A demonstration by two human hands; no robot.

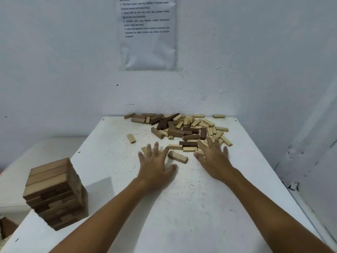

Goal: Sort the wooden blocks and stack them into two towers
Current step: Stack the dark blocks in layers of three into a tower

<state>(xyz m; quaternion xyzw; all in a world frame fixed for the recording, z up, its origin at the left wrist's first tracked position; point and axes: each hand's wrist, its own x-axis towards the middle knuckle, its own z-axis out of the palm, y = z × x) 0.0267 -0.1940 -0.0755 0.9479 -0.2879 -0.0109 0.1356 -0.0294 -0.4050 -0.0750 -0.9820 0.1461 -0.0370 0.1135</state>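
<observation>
Both hands spread flat, left hand (pixel 155 162), right hand (pixel 212 159), scattered rectangular wooden blocks (pixel 184 128), speckled white table (pixel 182 207)

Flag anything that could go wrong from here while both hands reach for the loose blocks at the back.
1. The tower stands at the table's near-left edge, close to the left forearm; a sweep back could topple it.
2. The left hand and right hand are spread flat at the pile; pushing may scatter blocks.
3. Dark and light blocks lie mixed, so raking risks mis-sorting.
</observation>
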